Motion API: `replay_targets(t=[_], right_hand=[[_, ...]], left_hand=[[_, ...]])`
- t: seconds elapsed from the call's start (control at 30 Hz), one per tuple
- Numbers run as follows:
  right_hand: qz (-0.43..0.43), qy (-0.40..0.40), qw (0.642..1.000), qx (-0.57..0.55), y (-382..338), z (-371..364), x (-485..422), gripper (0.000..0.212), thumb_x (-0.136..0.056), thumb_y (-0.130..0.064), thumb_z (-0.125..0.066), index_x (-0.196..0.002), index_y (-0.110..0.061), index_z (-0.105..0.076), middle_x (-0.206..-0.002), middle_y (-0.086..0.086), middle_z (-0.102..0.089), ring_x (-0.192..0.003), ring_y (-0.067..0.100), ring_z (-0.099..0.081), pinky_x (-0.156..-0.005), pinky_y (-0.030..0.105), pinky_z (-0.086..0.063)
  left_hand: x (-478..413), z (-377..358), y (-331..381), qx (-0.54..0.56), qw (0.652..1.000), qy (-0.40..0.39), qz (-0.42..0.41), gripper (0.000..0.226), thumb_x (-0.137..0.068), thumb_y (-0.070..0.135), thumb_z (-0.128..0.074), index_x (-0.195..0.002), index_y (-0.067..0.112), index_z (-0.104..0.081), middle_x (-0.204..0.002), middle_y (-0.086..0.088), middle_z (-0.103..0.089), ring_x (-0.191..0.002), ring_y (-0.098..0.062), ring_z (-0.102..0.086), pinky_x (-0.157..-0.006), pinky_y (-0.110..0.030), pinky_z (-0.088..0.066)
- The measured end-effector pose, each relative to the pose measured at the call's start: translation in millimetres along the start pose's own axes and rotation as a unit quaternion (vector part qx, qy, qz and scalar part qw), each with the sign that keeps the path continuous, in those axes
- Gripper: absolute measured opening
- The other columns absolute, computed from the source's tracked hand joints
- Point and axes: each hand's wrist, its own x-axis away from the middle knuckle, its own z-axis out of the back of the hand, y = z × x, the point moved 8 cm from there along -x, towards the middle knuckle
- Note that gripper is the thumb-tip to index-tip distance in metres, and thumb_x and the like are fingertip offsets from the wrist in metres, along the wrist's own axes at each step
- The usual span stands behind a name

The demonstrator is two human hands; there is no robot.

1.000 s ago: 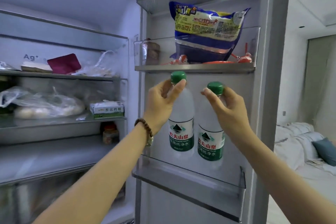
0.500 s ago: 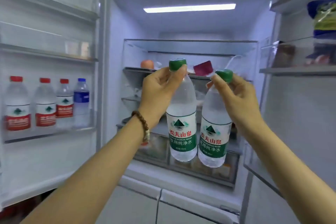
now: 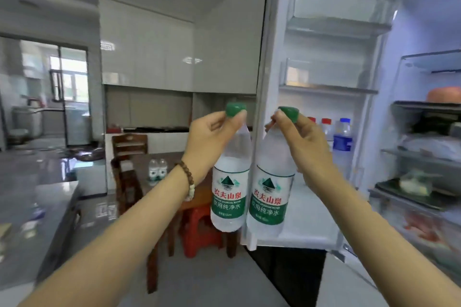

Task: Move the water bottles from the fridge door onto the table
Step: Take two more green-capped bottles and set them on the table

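My left hand [image 3: 209, 137] grips the neck of a green-capped water bottle [image 3: 230, 194] with a green label. My right hand [image 3: 301, 142] holds a second matching bottle [image 3: 270, 197] by its neck. Both bottles hang upright, side by side and almost touching, in mid-air in front of me. Beyond them stands a dark wooden table [image 3: 174, 159] with two green-labelled bottles [image 3: 157, 169] on it. The open left fridge door [image 3: 324, 97] holds red-capped bottles [image 3: 325, 124] and a blue-capped bottle [image 3: 343, 136] on its shelf, partly hidden behind my right hand.
A wooden chair [image 3: 128, 157] stands at the table's left end and a red plastic stool [image 3: 199, 229] sits under it. A grey counter [image 3: 32, 227] runs along the near left. The fridge interior [image 3: 424, 157] with food on its shelves fills the right.
My view has swung left from the fridge's right door past its interior to the left door and the room. Both hands have carried the two bottles along, held at chest height.
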Motion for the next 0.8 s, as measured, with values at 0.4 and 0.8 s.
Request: replay_targets(t=[0.4,0.8], right_hand=[[-0.039,-0.130,0.983,-0.123,128,-289,-95,0.026,-0.090,-0.025,-0.057,-0.098,-0.002,-0.067,-0.085,-0.001,-0.070,-0.078,-0.003,-0.065,-0.073,0.008,-0.047],[-0.068,-0.212,0.968,-0.114,365,-441,-256,0.013,-0.087,-0.028,-0.060,-0.098,-0.023,-0.065,-0.092,-0.008,-0.071,-0.093,0.003,-0.065,-0.085,0.017,-0.049]], left_hand=[[-85,251,-136,-0.109,0.988,0.102,0.045,0.018,-0.081,0.034,-0.062,-0.095,0.024,-0.068,-0.092,0.013,-0.070,-0.082,0.007,-0.064,-0.069,-0.005,-0.046],[-234,355,-385,-0.168,0.969,0.129,0.129,0.022,-0.080,0.034,-0.064,-0.099,0.024,-0.067,-0.099,0.009,-0.070,-0.091,-0.001,-0.065,-0.077,-0.013,-0.051]])
